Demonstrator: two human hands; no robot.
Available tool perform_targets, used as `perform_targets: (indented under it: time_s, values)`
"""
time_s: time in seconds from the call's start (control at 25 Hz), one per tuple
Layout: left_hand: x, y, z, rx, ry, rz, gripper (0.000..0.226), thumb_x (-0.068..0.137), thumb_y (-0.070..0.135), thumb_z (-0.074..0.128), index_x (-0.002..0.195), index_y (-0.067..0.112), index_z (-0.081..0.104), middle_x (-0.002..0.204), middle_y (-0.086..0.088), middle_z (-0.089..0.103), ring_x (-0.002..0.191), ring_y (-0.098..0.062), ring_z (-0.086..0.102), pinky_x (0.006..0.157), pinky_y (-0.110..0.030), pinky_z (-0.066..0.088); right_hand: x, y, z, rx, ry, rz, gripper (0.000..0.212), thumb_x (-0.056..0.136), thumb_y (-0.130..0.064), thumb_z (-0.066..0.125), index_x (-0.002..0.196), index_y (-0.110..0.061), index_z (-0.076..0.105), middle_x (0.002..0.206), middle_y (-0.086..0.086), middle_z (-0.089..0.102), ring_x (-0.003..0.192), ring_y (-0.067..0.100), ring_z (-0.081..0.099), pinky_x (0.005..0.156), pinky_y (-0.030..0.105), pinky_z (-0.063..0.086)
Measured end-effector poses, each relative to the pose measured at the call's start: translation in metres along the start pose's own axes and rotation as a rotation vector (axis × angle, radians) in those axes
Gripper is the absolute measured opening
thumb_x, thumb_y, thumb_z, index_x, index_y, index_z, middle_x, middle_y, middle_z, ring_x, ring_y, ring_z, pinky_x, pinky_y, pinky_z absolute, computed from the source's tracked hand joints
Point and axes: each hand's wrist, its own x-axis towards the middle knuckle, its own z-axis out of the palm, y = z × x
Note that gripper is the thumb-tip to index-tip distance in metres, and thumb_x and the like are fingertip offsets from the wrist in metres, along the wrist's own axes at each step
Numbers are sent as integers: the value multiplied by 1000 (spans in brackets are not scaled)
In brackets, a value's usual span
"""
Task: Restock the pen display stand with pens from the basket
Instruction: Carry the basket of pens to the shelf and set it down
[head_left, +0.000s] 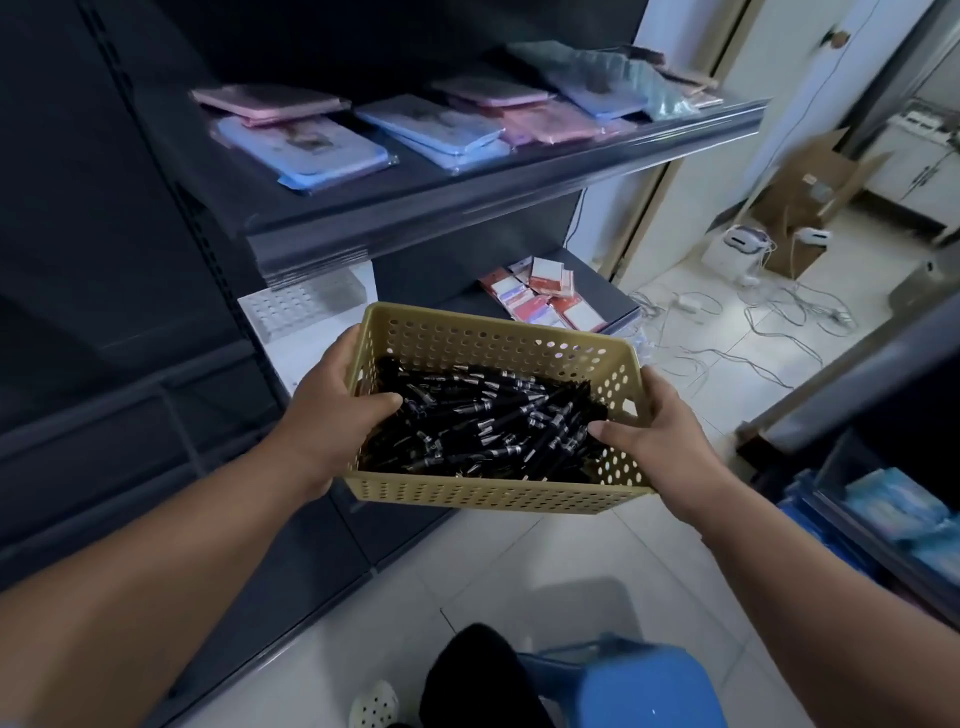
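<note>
Black silver-clipped pens (483, 415) lie loose in a tan perforated plastic basket (498, 491), centre frame, held in the air in front of dark shelving. Grip: left hand (332, 410) clamps the left wall, right hand (649, 431) the right wall, both thumbs inside over the pens. A white perforated display stand (298, 306) sits on the lower shelf (597, 280), left of centre, half hidden under the upper shelf (467, 208).

Risks:
- Tipping the basket spills loose pens onto the floor.
- The tight gap under the upper shelf could snag the rim.
</note>
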Motion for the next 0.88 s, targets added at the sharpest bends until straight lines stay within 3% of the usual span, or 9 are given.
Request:
perform_targets:
  time_s: [0.16, 0.36, 0.44, 0.52, 0.6, 0.72, 0.88]
  values:
    - [30, 5, 13, -19, 34, -18, 63, 86, 0, 62, 128, 44, 46, 112, 13, 64, 99, -6, 62, 71, -19, 47, 40, -6, -6, 10, -40, -17, 67, 74, 0, 79, 128, -28, 52, 105, -3, 73, 94, 22, 71, 85, 48, 57]
    - [74, 3, 32, -22, 165, -58, 76, 84, 4, 66, 144, 39, 34, 130, 11, 56, 116, -13, 56, 92, -26, 47, 118, -13, -12, -33, -137, -27, 67, 73, -3, 80, 127, -31, 52, 102, -6, 73, 90, 17, 72, 79, 43, 59]
    - [97, 2, 48, -24, 235, -76, 77, 85, 5, 66, 146, 37, 32, 127, 14, 53, 112, -9, 54, 78, -12, 42, 166, -14, -12, -81, -167, -45, 73, 72, -8, 82, 132, -32, 49, 105, -7, 70, 89, 12, 70, 68, 33, 58]
    - [125, -2, 68, -29, 322, -90, 76, 84, 3, 66, 145, 35, 33, 123, 14, 54, 105, -5, 55, 69, -6, 39, 219, -13, -13, -131, -220, -89, 80, 69, -11, 84, 136, -33, 47, 110, -7, 69, 92, 12, 68, 72, 35, 59]
    - [146, -10, 83, -39, 376, -103, 76, 82, 1, 67, 142, 35, 36, 122, 11, 59, 106, -9, 59, 76, -14, 46, 256, -10, -14, -151, -258, -132, 79, 70, -6, 83, 135, -32, 47, 109, -7, 68, 97, 17, 67, 83, 44, 58]
    - [172, -20, 104, -46, 436, -135, 76, 82, 2, 69, 143, 36, 37, 126, 8, 59, 111, -15, 59, 91, -30, 49, 303, -1, -18, -169, -321, -161, 79, 72, 0, 80, 135, -32, 47, 108, -5, 68, 99, 23, 67, 86, 50, 56]
    - [194, -48, 121, -41, 469, -104, 64, 82, 1, 68, 130, 38, 47, 118, 12, 62, 107, -11, 60, 90, -29, 49, 346, 31, -10, -191, -353, -196, 74, 70, -1, 81, 132, -30, 51, 106, -2, 71, 96, 25, 69, 83, 47, 58]
